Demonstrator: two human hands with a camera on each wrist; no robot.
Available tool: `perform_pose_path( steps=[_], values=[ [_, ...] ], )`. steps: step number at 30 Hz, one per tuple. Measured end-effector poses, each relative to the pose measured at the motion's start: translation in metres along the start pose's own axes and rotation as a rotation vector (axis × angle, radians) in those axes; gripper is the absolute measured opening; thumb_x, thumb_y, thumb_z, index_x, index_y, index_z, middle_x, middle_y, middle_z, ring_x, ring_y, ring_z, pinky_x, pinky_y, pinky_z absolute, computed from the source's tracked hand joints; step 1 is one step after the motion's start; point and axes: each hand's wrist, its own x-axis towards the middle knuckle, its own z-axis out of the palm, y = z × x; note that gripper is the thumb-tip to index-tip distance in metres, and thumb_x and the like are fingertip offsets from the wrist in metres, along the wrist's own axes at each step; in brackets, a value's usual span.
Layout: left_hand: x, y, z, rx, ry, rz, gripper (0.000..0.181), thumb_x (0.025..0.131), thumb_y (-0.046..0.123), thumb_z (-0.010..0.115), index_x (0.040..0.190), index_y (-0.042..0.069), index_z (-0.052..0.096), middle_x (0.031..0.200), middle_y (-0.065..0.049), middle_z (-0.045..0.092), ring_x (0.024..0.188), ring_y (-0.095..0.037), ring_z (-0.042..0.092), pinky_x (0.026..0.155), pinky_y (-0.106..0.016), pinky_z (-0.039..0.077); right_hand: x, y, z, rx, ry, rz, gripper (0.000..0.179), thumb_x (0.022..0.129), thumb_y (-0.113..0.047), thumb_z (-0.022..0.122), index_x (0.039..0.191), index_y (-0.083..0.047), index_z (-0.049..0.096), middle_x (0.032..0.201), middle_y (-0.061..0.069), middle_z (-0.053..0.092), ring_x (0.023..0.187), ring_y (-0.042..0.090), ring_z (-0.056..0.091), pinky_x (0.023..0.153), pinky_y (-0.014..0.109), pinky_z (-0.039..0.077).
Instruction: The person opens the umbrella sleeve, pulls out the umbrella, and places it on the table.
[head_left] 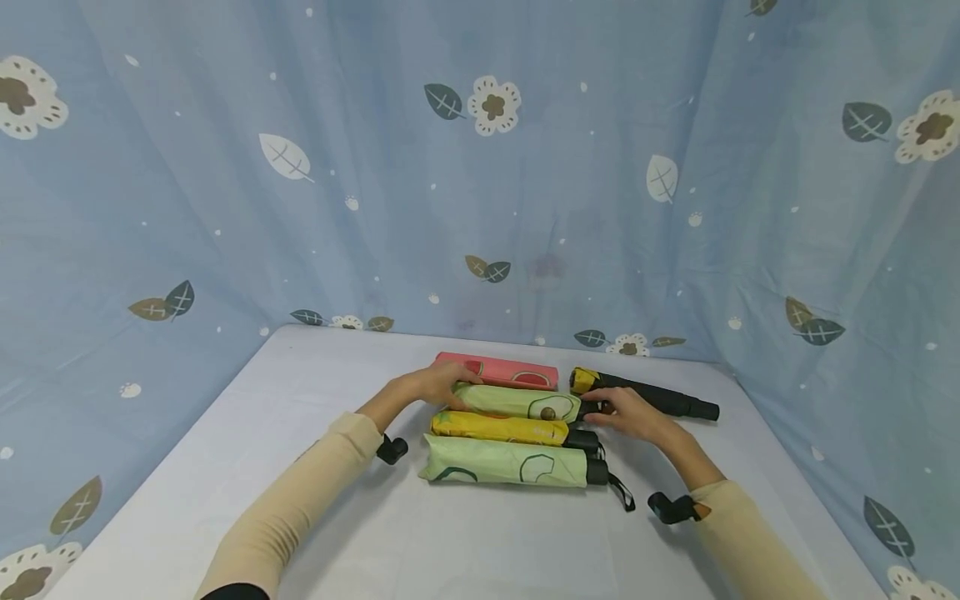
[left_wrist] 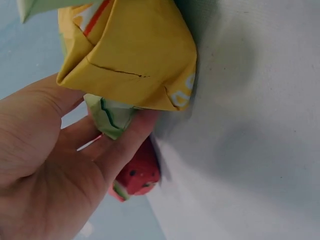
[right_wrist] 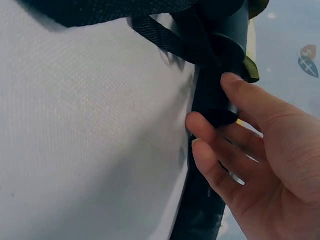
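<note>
Far green umbrella lies between pink umbrella and yellow umbrella | left hand: thumb and fingers curled round its left end | right hand: thumb and fingertips pinch its black handle | best moved, I'd judge, both ends evenly

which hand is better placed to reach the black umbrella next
Probably the right hand: it is close beside the black umbrella, at one end of the farther green umbrella, while the left hand is at the opposite end.
</note>
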Motion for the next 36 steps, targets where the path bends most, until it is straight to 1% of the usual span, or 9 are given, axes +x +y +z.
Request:
perform_pose_path(
  steps=[3,7,10,16,20,24,29,33,36],
  values=[
    [0.001,0.002,0.000,0.020,-0.017,-0.015,0.051,0.092,0.020,0.070,0.139,0.007,0.055,0.141,-0.012,0.055,0.131,-0.028,0.051,0.106,-0.043,0.045,0.002,0.000,0.001,0.004,-0.013,-0.007,0.048,0.093,-0.027,0.068,0.132,0.000,0.060,0.083,0.002,0.063,0.061,0.009,0.049,0.054,0.023,0.043],
    [0.004,0.005,0.000,0.045,-0.041,-0.032,0.051,0.092,0.020,0.070,0.139,0.008,0.054,0.141,-0.011,0.055,0.129,-0.027,0.053,0.105,-0.042,0.046,0.004,0.002,0.002,-0.004,-0.014,-0.004,0.049,0.091,-0.026,0.070,0.130,0.001,0.061,0.073,0.001,0.059,0.057,0.008,0.047,0.051,0.023,0.042],
    [0.005,0.005,0.000,0.062,-0.052,-0.038,0.052,0.092,0.021,0.070,0.140,0.009,0.054,0.141,-0.010,0.056,0.128,-0.026,0.053,0.105,-0.042,0.046,0.004,0.003,0.003,-0.021,-0.007,-0.007,0.049,0.090,-0.024,0.072,0.129,0.003,0.061,0.076,0.000,0.060,0.059,0.008,0.047,0.052,0.022,0.040],
    [0.005,0.006,-0.002,0.065,-0.066,-0.045,0.052,0.093,0.021,0.069,0.140,0.008,0.053,0.142,-0.011,0.054,0.131,-0.028,0.051,0.106,-0.044,0.045,0.005,0.001,0.001,-0.024,-0.013,-0.017,0.048,0.090,-0.022,0.071,0.129,0.005,0.060,0.083,0.003,0.063,0.059,0.008,0.048,0.052,0.022,0.041],
    [0.005,0.007,-0.003,0.068,-0.062,-0.044,0.052,0.093,0.021,0.069,0.140,0.008,0.053,0.141,-0.011,0.055,0.130,-0.028,0.052,0.106,-0.043,0.045,0.006,0.000,0.000,-0.046,-0.013,-0.027,0.048,0.091,-0.022,0.071,0.129,0.004,0.060,0.097,0.009,0.069,0.060,0.006,0.049,0.054,0.022,0.042],
    [0.005,0.009,-0.003,0.085,-0.063,-0.045,0.052,0.094,0.021,0.068,0.141,0.008,0.052,0.142,-0.011,0.054,0.130,-0.027,0.052,0.107,-0.043,0.044,0.006,0.000,0.001,-0.074,-0.003,-0.039,0.047,0.091,-0.023,0.071,0.129,0.003,0.061,0.111,0.014,0.069,0.064,0.004,0.049,0.058,0.022,0.043],
    [0.004,0.009,-0.002,0.080,-0.055,-0.053,0.054,0.094,0.021,0.068,0.143,0.007,0.050,0.144,-0.011,0.053,0.132,-0.028,0.050,0.108,-0.043,0.044,0.004,-0.001,0.002,-0.110,0.023,-0.060,0.046,0.092,-0.024,0.069,0.129,0.002,0.061,0.115,0.015,0.069,0.072,0.006,0.055,0.064,0.025,0.047],
    [0.003,0.009,-0.004,0.039,-0.040,-0.040,0.057,0.093,0.021,0.069,0.144,0.008,0.048,0.146,-0.011,0.050,0.134,-0.027,0.049,0.109,-0.043,0.043,0.002,-0.004,-0.002,-0.125,0.058,-0.051,0.047,0.093,-0.026,0.068,0.130,0.001,0.061,0.120,0.016,0.068,0.082,0.009,0.060,0.071,0.029,0.051],
    [0.003,0.009,-0.008,-0.016,-0.029,-0.019,0.058,0.092,0.021,0.070,0.144,0.009,0.048,0.147,-0.009,0.049,0.135,-0.026,0.047,0.110,-0.043,0.042,0.002,-0.005,-0.008,-0.113,0.080,-0.045,0.047,0.093,-0.027,0.067,0.131,0.000,0.061,0.110,0.012,0.070,0.072,0.007,0.057,0.064,0.027,0.049]
  ],
)
